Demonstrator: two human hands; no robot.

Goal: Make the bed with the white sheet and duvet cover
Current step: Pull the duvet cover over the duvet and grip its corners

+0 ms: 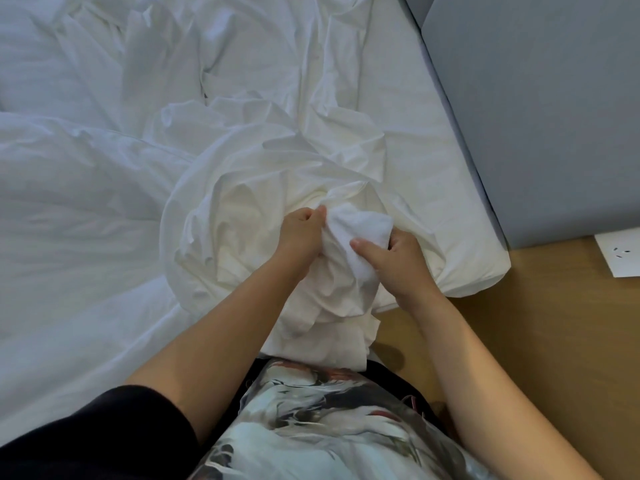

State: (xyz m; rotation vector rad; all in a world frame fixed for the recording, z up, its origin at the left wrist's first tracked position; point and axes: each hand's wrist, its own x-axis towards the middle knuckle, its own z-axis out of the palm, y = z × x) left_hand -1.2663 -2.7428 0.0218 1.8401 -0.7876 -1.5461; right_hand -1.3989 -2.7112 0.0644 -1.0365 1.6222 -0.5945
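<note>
A crumpled white duvet cover (pixel 270 188) lies bunched at the near right corner of the bed. Out of its folds sticks a brighter white duvet corner (pixel 360 230). My left hand (pixel 301 233) grips the cover fabric just left of that corner, fingers curled. On the corner's right side my right hand (pixel 394 254) holds it, with the thumb pressed on top. More rumpled white bedding (pixel 76 188) spreads over the left and far part of the bed. The sheeted mattress corner (pixel 478 265) shows at the right.
A grey padded headboard (pixel 540 109) runs along the bed's right side. A wooden floor (pixel 540 334) lies below it, with a white paper (pixel 620 254) at the right edge. My patterned top fills the bottom of the view.
</note>
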